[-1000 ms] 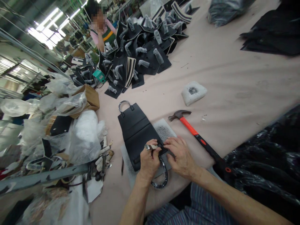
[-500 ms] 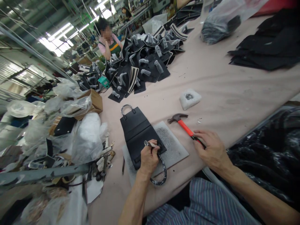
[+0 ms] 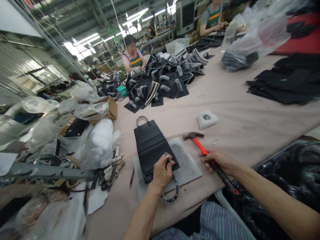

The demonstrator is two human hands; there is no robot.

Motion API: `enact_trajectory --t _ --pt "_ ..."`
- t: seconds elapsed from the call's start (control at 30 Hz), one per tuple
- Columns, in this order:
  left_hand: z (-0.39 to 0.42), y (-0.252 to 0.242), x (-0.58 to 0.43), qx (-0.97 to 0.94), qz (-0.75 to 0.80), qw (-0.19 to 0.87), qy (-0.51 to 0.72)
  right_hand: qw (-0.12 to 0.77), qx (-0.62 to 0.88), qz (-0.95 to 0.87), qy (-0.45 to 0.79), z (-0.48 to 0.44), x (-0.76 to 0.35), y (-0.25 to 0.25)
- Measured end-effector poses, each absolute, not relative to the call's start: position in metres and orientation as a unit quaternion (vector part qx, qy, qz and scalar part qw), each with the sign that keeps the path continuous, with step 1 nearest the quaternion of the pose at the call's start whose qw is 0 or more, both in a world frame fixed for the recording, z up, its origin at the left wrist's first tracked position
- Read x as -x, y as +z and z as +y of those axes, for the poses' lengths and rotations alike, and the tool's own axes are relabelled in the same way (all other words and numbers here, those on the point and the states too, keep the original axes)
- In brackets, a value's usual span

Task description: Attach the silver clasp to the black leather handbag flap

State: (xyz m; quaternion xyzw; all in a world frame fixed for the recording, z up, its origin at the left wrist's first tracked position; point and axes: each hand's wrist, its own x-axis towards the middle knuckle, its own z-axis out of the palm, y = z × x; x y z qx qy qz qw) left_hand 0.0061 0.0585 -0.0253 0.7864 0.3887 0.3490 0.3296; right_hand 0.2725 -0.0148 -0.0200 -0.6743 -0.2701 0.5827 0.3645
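Note:
A black bag panel (image 3: pixel 151 140) with a wrapped handle at each end lies partly over a grey-white slab (image 3: pixel 186 160). My left hand (image 3: pixel 162 171) is closed around a short metal punch (image 3: pixel 167 155), held at the panel's near right part; the punch's lower end is hidden by my fingers. The near handle (image 3: pixel 177 190) curves out beside that hand. To the right, my right hand (image 3: pixel 220 161) grips a claw hammer (image 3: pixel 200 145) by its red and black handle. The hammer's head points away from me, right of the slab.
A white block (image 3: pixel 207 119) with a dark patch sits beyond the hammer. Black bag pieces (image 3: pixel 160 80) are heaped at the back, and stacked black sheets (image 3: pixel 285 80) lie right. Tools (image 3: pixel 113 170) and plastic bags (image 3: pixel 96 143) crowd the left. Two co-workers work farther off.
My right hand has lifted the hammer a little and now wraps its handle further up. The left hand's punch stands more upright. The whole view has shifted.

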Motion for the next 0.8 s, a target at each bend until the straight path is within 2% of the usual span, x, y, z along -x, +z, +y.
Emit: enact_trajectory --t 0.13,0.23,0.3,0.4,0.47,0.57,0.6,0.67,0.77,0.8 --pt "0.056 -0.022 -0.005 -0.777 0.393 0.344 0.352 0.355 0.671 -0.251 0.600 -0.009 -0.257 0.003" --pt "0.056 -0.022 -0.005 -0.768 0.391 0.352 0.365 0.384 0.686 -0.276 0.552 -0.014 -0.247 0.046" --pt "0.055 -0.023 -0.005 -0.766 0.385 0.349 0.378 0.426 0.695 -0.363 0.451 -0.022 -0.241 0.084" --pt "0.055 -0.024 -0.005 -0.765 0.376 0.344 0.394 0.442 0.682 -0.548 0.199 -0.036 -0.233 0.126" --pt "0.055 -0.024 -0.005 -0.767 0.374 0.341 0.394 0.382 0.660 -0.640 0.095 -0.043 -0.228 0.134" --pt "0.055 -0.024 -0.005 -0.774 0.381 0.334 0.380 0.244 0.642 -0.725 0.063 -0.048 -0.222 0.133" --pt "0.056 -0.025 -0.005 -0.775 0.381 0.333 0.378 0.221 0.637 -0.736 0.058 -0.048 -0.221 0.135" --pt "0.056 -0.026 -0.005 -0.775 0.378 0.330 0.384 0.250 0.630 -0.734 0.045 -0.049 -0.219 0.145" --pt "0.057 -0.028 -0.006 -0.775 0.374 0.321 0.395 0.387 0.633 -0.670 0.011 -0.051 -0.215 0.156" --pt "0.057 -0.028 -0.006 -0.778 0.375 0.319 0.391 0.402 0.632 -0.662 0.006 -0.052 -0.214 0.156"
